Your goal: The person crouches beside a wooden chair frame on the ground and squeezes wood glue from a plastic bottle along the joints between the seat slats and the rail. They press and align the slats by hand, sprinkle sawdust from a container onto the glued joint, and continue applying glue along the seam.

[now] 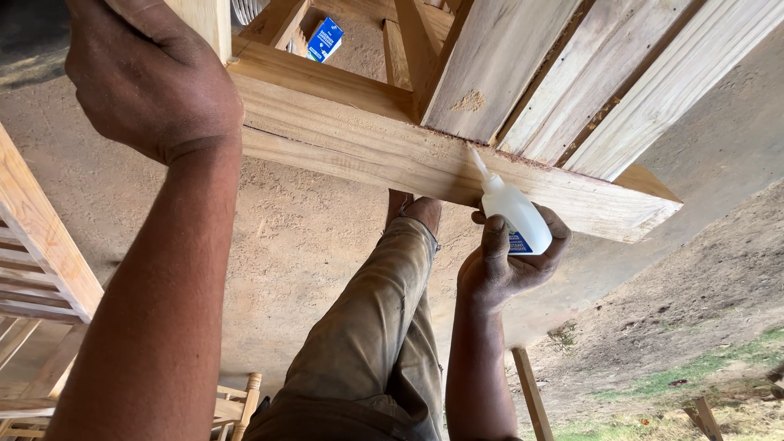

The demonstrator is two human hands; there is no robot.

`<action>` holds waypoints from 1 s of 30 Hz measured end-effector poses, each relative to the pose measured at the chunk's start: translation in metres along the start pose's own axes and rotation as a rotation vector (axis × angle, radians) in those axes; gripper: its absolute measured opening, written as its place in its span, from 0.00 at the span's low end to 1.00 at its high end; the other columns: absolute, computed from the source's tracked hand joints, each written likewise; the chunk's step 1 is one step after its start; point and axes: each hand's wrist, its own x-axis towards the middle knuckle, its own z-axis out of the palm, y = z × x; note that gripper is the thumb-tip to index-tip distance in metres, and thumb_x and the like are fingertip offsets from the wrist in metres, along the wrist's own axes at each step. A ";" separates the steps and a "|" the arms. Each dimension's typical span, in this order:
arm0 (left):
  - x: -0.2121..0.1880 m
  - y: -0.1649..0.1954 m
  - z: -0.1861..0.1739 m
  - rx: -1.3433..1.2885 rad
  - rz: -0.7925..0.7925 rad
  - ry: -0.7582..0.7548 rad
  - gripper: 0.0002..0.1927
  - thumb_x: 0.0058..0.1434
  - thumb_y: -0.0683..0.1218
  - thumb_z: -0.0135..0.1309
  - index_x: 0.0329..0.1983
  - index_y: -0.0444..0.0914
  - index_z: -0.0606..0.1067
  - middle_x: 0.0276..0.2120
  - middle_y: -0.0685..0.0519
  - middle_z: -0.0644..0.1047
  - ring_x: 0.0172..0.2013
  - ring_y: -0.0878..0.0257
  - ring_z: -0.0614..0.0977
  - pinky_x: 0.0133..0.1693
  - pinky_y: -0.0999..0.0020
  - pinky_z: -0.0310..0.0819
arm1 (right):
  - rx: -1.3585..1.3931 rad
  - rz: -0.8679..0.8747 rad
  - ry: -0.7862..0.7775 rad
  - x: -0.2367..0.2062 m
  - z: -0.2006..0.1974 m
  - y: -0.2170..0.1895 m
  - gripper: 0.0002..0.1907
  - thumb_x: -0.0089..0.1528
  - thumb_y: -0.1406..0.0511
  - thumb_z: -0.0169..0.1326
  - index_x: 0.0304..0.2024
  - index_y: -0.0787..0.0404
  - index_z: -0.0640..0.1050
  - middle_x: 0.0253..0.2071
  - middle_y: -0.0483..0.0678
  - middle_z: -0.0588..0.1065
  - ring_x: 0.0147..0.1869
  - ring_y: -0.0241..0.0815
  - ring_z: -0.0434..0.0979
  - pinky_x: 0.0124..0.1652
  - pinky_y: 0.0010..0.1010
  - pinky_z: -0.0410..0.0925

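My right hand (500, 265) grips a small white squeeze bottle (513, 214) with a blue label. Its thin nozzle touches the seam where pale slats (572, 73) meet the long rail (367, 147) of an unfinished wooden frame. A patch of sawdust sits on one slat close to the seam. My left hand (151, 77) is closed around an upright wooden piece (208, 20) at the frame's left corner. My trouser leg (367, 343) stretches out under the frame between my two arms.
A blue and white box (325, 38) lies on the sandy ground (310, 237) beyond the rail. Slatted wooden furniture (37, 253) stands at the left, and a turned chair part (245, 400) is below it. Thin wooden stakes (531, 396) and patchy grass (702, 376) are at the lower right.
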 end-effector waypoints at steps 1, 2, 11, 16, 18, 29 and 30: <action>0.000 0.000 0.000 0.001 0.003 0.003 0.30 0.80 0.63 0.19 0.49 0.41 0.71 0.27 0.55 0.79 0.28 0.66 0.88 0.29 0.68 0.89 | 0.004 0.001 -0.009 0.000 0.000 0.000 0.26 0.66 0.62 0.68 0.56 0.65 0.68 0.47 0.55 0.76 0.45 0.47 0.84 0.40 0.37 0.82; 0.000 0.000 -0.001 0.002 0.004 0.005 0.30 0.80 0.63 0.20 0.49 0.41 0.71 0.27 0.55 0.79 0.28 0.65 0.88 0.29 0.68 0.89 | -0.003 0.003 -0.012 0.000 0.000 0.000 0.26 0.66 0.62 0.68 0.56 0.65 0.68 0.46 0.55 0.76 0.44 0.47 0.84 0.40 0.37 0.82; -0.001 -0.005 0.001 -0.012 -0.020 -0.012 0.31 0.79 0.64 0.19 0.50 0.42 0.70 0.28 0.55 0.80 0.30 0.65 0.89 0.32 0.68 0.91 | -0.019 0.015 0.009 -0.001 0.000 -0.001 0.26 0.66 0.61 0.67 0.56 0.64 0.66 0.46 0.56 0.76 0.44 0.48 0.85 0.39 0.37 0.82; -0.001 -0.003 0.001 -0.011 -0.011 -0.011 0.31 0.80 0.64 0.19 0.49 0.42 0.71 0.28 0.56 0.80 0.30 0.66 0.89 0.31 0.68 0.90 | 0.021 -0.011 0.006 0.000 -0.004 0.002 0.26 0.66 0.62 0.67 0.56 0.64 0.67 0.46 0.54 0.75 0.42 0.47 0.84 0.38 0.36 0.81; -0.001 -0.001 0.001 -0.010 -0.006 0.011 0.31 0.80 0.63 0.19 0.48 0.42 0.71 0.26 0.56 0.79 0.28 0.66 0.88 0.29 0.69 0.89 | 0.054 0.005 -0.010 0.001 -0.006 0.001 0.25 0.66 0.62 0.66 0.56 0.63 0.66 0.47 0.55 0.74 0.43 0.48 0.83 0.38 0.36 0.81; -0.003 0.003 0.006 0.027 -0.032 0.042 0.32 0.79 0.64 0.20 0.42 0.41 0.72 0.23 0.56 0.77 0.24 0.67 0.86 0.25 0.69 0.87 | -0.008 0.035 -0.018 0.005 -0.006 -0.004 0.24 0.67 0.63 0.64 0.57 0.65 0.66 0.47 0.55 0.74 0.43 0.49 0.84 0.39 0.38 0.81; -0.004 0.002 0.006 0.042 -0.036 0.040 0.32 0.78 0.64 0.20 0.41 0.41 0.72 0.23 0.55 0.77 0.24 0.67 0.86 0.25 0.69 0.87 | -0.007 0.038 -0.016 0.005 -0.006 -0.003 0.24 0.67 0.63 0.64 0.56 0.65 0.66 0.47 0.55 0.74 0.43 0.49 0.84 0.40 0.38 0.81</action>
